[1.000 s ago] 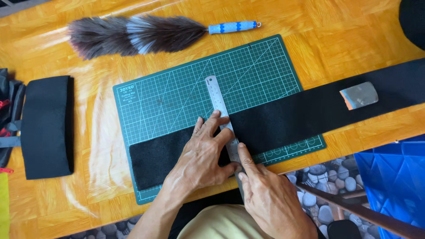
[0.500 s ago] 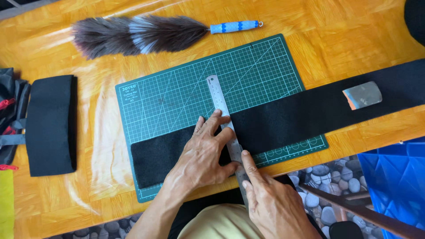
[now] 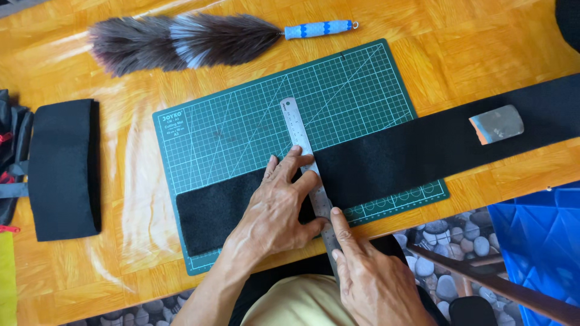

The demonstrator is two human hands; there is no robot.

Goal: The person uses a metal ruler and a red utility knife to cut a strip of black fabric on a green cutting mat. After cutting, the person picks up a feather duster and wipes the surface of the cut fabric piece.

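Observation:
A steel ruler (image 3: 294, 127) lies across a long black fabric strip (image 3: 393, 160) on a green cutting mat (image 3: 241, 127). My left hand (image 3: 275, 211) presses flat on the ruler and the strip, fingers spread, fingertips along the ruler's left edge. My right hand (image 3: 374, 284) is at the table's near edge. Its index finger points up along the ruler's lower end and its other fingers are curled. Whether it holds a tool is hidden.
A grey feather duster (image 3: 181, 39) with a blue handle lies at the back of the orange wooden table (image 3: 471, 48). A grey block with an orange edge (image 3: 496, 124) rests on the strip at right. Folded black fabric (image 3: 60, 169) lies left, a blue bag (image 3: 538, 241) lower right.
The view has shifted slightly. Both hands stay at the ruler, and my right index finger has crept a little up its lower end.

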